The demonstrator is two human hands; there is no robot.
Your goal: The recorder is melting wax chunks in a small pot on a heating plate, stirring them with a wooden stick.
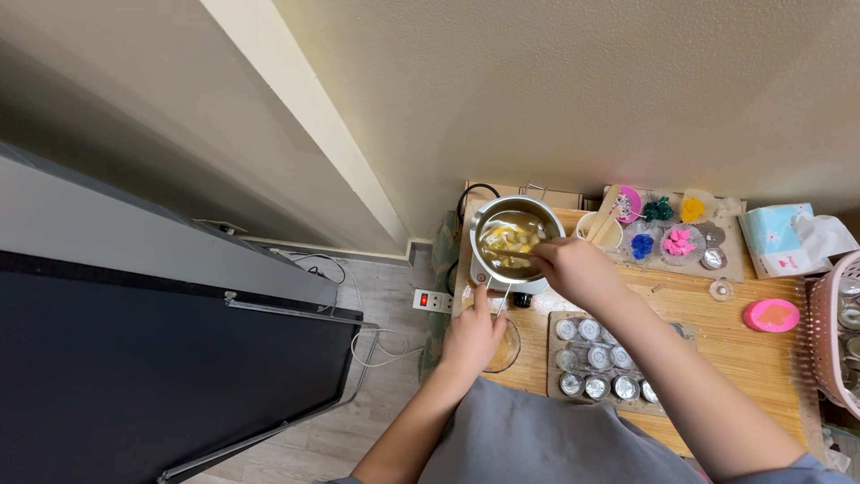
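Both hands work at the pot (518, 235): the right hand (573, 269) is closed on a stick dipped into the yellowish liquid, apparently to stir it, while the left hand (472, 339) presses an extended finger toward the hot plate (488, 280) beneath. Small metal cups (596, 358) sit close by on the wooden table (743, 354), within easy reach.
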